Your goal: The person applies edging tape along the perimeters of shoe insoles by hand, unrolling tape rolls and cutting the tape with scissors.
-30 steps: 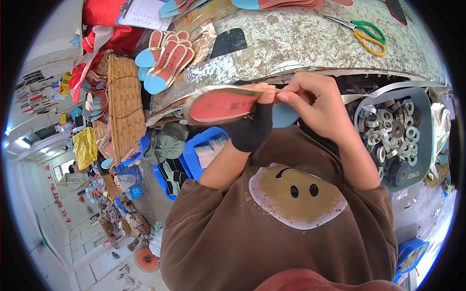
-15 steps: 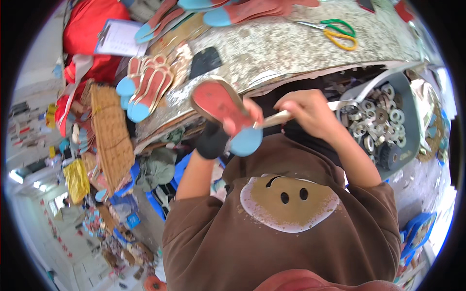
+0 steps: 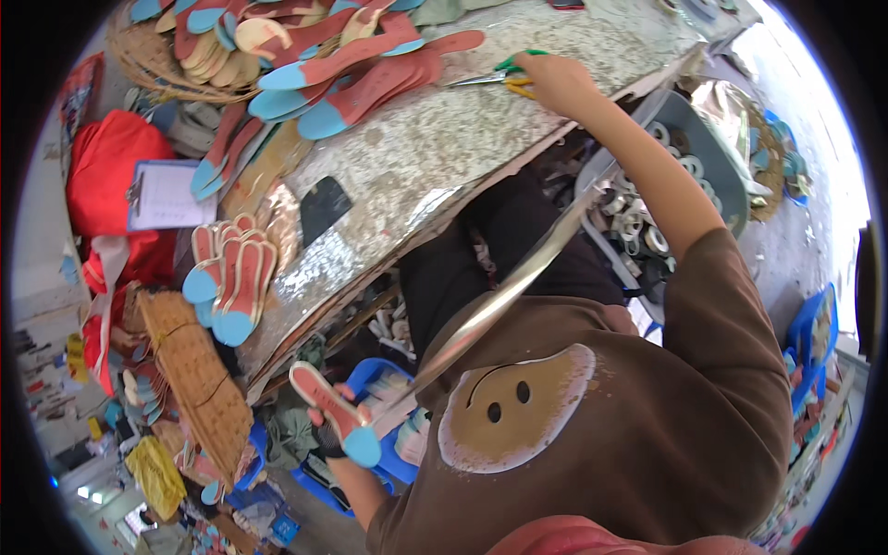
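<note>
My left hand [image 3: 320,422], low and left beside the table edge, is closed around a red insole [image 3: 328,400] with a light blue heel and a pale edging. From its blue end a shiny pale strip of tape [image 3: 514,285] stretches taut across my front, up toward the grey bin. Out over the table at the upper right, my right hand [image 3: 561,85] closes on the handles of scissors [image 3: 483,80] with green and yellow grips. The scissor blades point left along the tabletop. Some fingers of each hand are hidden.
Red and blue insoles [image 3: 379,88] lie piled on the speckled table [image 3: 407,139]. Edged insoles [image 3: 242,277] sit at its near left, close to a black patch [image 3: 325,205] and a clipboard [image 3: 174,194]. A grey bin [image 3: 717,139] holds several tape rolls. Blue crates [image 3: 375,370] stand below.
My left hand has carried the insole down and left, drawing the tape out long. My right hand has let go of the tape and reached up to the scissors. The view has shifted.
</note>
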Demonstrator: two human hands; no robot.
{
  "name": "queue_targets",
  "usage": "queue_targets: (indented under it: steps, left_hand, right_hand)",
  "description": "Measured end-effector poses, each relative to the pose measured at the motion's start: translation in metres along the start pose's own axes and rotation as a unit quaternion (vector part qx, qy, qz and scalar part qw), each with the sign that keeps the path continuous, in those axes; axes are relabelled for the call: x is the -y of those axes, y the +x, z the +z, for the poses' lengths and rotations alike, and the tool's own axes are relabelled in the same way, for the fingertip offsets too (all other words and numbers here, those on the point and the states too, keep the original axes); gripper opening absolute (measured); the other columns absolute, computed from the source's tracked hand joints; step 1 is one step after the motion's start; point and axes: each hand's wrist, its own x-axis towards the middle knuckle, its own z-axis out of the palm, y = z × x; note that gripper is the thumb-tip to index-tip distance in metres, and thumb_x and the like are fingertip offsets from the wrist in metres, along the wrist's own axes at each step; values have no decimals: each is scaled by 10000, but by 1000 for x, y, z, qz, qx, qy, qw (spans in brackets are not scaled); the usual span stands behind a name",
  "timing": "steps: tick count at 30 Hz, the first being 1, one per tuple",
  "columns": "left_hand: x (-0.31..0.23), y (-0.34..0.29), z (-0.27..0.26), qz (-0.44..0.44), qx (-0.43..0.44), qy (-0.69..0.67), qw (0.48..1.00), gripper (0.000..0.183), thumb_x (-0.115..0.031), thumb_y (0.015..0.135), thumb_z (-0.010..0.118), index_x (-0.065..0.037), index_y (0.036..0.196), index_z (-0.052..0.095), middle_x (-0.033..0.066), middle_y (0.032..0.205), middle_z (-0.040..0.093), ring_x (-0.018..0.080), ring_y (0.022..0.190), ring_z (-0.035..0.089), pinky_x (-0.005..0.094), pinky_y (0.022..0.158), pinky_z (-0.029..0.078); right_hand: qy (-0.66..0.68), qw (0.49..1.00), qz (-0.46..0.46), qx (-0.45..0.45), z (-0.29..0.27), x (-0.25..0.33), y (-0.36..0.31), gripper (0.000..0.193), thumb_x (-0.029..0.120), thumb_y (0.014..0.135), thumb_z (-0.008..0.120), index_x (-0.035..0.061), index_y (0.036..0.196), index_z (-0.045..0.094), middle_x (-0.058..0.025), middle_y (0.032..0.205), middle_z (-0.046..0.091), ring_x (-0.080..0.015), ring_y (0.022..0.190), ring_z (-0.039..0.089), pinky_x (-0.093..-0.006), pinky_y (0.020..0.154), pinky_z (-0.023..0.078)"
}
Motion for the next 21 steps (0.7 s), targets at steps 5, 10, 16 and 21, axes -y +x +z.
queue_targets:
  steps: [5, 10, 16, 21]
  left_hand:
    - [-7, -29, -64, -12, 8, -105, 994, 803, -648, 793, 652, -15, 1226, 413, 177, 1045, 583, 424, 751, 629, 528, 573, 526]
    - [23, -15, -152, 0, -143, -81, 986, 468, -450, 859, 673, -128, 1172, 543, 122, 1107, 601, 359, 992, 582, 492, 869, 475]
    - [-16, 124, 68, 187, 13, 146, 971, 262, -242, 998, 512, -30, 1151, 531, 111, 1016, 647, 184, 876, 624, 310, 788, 509]
    - [-18, 127, 110, 268, -120, 269, 917, 176, -203, 996, 517, -35, 1023, 557, 53, 863, 618, 128, 764, 600, 269, 674, 485]
  right_hand:
    - [-25, 988, -126, -89, 10, -13, 6, 315, 133, 809, 655, 74, 1089, 523, -124, 934, 634, -308, 957, 640, -442, 758, 527]
    - [177, 971, -163, 21, -33, 44, -32, 355, 144, 758, 701, 66, 1047, 510, -127, 889, 638, -327, 823, 638, -435, 705, 489]
    - [564, 754, -165, 293, -71, 164, -147, 660, 152, 733, 747, 93, 1323, 458, -134, 980, 596, -266, 859, 621, -348, 731, 489]
    - [509, 685, -193, 485, -35, 207, -186, 752, 359, 821, 678, 104, 1425, 310, -199, 1086, 568, -383, 993, 582, -417, 891, 452]
